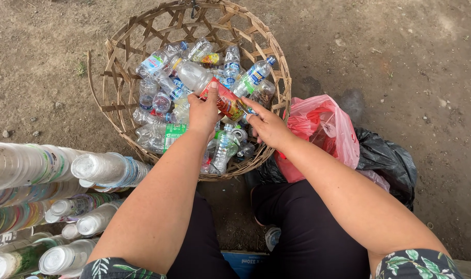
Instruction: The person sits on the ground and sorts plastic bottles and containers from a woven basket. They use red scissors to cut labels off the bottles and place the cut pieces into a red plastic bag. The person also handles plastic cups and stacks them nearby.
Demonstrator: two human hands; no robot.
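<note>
Passage to the left is being blocked by stacked clear plastic cups (49, 170), to the right by a pink plastic bag (323, 126); the round woven bamboo basket (116, 77) is being crowded with clear plastic bottles (158, 93), while bare dirt ground (401, 51) is being left open beyond.

A woven basket (116, 67) holding bottles is sitting far centre on the ground, with stacked cups (28, 165) lying near left, two bags (344, 139) sitting just right of it, and both hands (266, 124) meeting over a bottle (204, 82) in it.
</note>
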